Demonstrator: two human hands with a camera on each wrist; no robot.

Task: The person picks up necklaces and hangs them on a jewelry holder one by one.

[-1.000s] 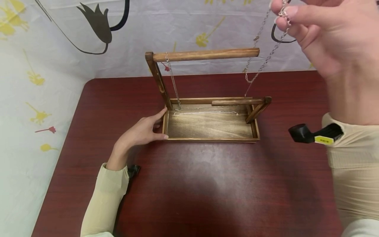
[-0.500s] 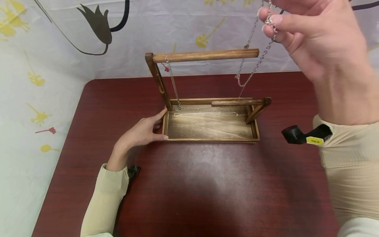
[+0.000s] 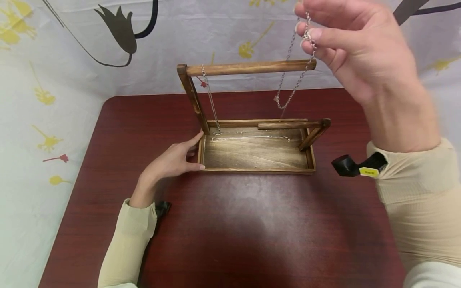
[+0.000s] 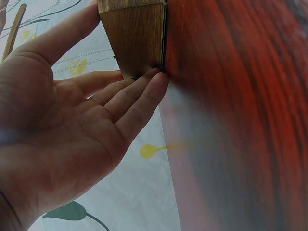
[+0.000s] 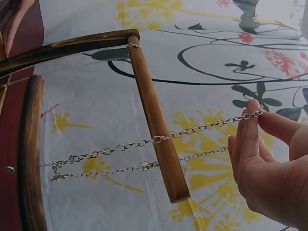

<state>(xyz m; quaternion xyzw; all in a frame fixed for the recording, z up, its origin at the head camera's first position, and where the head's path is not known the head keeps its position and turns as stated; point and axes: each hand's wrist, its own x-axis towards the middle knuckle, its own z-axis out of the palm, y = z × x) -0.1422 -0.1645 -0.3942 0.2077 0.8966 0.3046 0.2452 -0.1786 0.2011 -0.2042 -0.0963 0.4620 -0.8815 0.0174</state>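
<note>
A wooden jewelry stand (image 3: 257, 171) has a shallow tray base, a tall left arm with an upper bar (image 3: 252, 67), and a short right arm with a lower bar (image 3: 281, 125). My left hand (image 3: 171, 160) holds the tray's left end, thumb at the front corner and fingers toward the back. High at upper right, my right hand (image 3: 363, 52) pinches a silver chain necklace (image 3: 297, 84) between thumb and fingers. Its loop dangles near the upper bar's free right end. In the right wrist view the necklace (image 5: 130, 146) spans both sides of that bar (image 5: 154, 115).
Another necklace (image 3: 211, 96) hangs from the upper bar's left end. A thin chain (image 3: 248, 137) lies in the tray. The stand rests on a dark red table (image 3: 252, 224), and a patterned white cloth (image 3: 162, 76) rises behind it.
My right hand has moved left and slightly down with the necklace, bringing its loop from beyond the upper bar's right end to beside it. The left hand and stand have stayed put.
</note>
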